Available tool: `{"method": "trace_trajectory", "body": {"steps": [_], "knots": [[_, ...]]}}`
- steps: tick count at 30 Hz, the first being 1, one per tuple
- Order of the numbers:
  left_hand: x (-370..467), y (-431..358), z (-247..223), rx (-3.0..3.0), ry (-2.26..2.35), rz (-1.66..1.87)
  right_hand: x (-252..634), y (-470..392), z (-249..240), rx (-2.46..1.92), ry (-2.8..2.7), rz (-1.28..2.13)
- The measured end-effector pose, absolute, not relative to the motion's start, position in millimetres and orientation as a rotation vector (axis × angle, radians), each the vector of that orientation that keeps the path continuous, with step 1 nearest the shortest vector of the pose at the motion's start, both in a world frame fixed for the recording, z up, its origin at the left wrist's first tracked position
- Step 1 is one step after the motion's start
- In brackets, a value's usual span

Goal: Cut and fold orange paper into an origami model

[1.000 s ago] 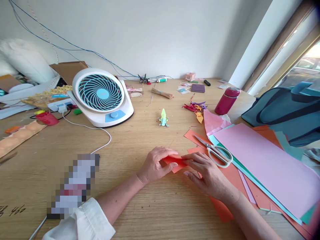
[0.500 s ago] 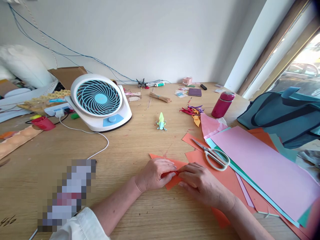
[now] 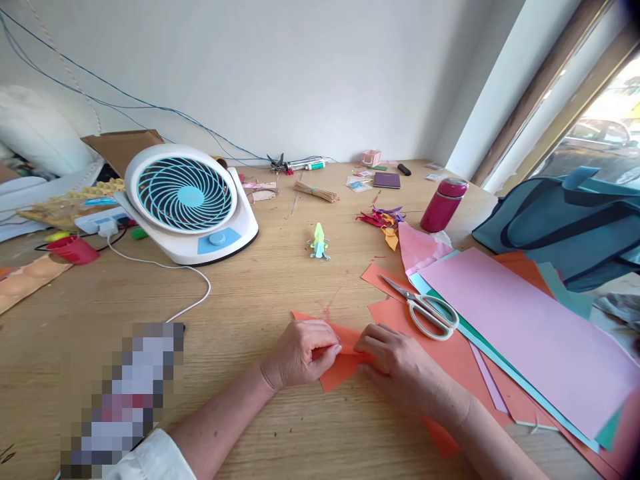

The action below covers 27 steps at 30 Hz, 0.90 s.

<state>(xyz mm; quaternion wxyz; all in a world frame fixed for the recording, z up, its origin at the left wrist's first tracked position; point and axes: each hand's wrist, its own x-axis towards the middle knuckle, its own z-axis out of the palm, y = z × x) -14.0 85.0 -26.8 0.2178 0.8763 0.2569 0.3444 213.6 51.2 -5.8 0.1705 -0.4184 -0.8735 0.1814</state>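
Note:
Between my hands lies a folded piece of orange paper (image 3: 345, 370) with a raised crease across its middle. My left hand (image 3: 306, 352) pinches its left part between thumb and curled fingers. On the right side, my right hand (image 3: 393, 357) grips the paper, fingers bent over the crease and thumb below. Parts of the paper are hidden under both hands. Beyond them a small green and light-blue folded paper figure (image 3: 319, 243) stands on the wooden table (image 3: 240, 373). Just right of my right hand, white-handled scissors (image 3: 431, 316) rest on larger orange sheets (image 3: 457, 363).
A white fan (image 3: 193, 203) stands at the back left, its white cable running to the front. Pink card (image 3: 525, 333) lies over coloured sheets at right. Behind are a magenta flask (image 3: 444, 205), a teal bag (image 3: 555, 227), paper scraps (image 3: 383, 220) and a stick bundle (image 3: 317, 192).
My left hand has slid slightly left along the orange paper, away from my right hand, so more of the crease shows. The whole view has shifted a little.

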Motion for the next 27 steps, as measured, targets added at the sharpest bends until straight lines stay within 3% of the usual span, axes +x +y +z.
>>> {"method": "trace_trajectory", "body": {"steps": [12, 27], "knots": [[-13, 82, -5, 2.17, 0.995, 0.691, 226, 57, -3, -1.328, -2.393, 0.591], [12, 93, 33, 2.518, 1.164, 0.079, 218, 54, -2, -1.253, -2.221, 0.646]]}}
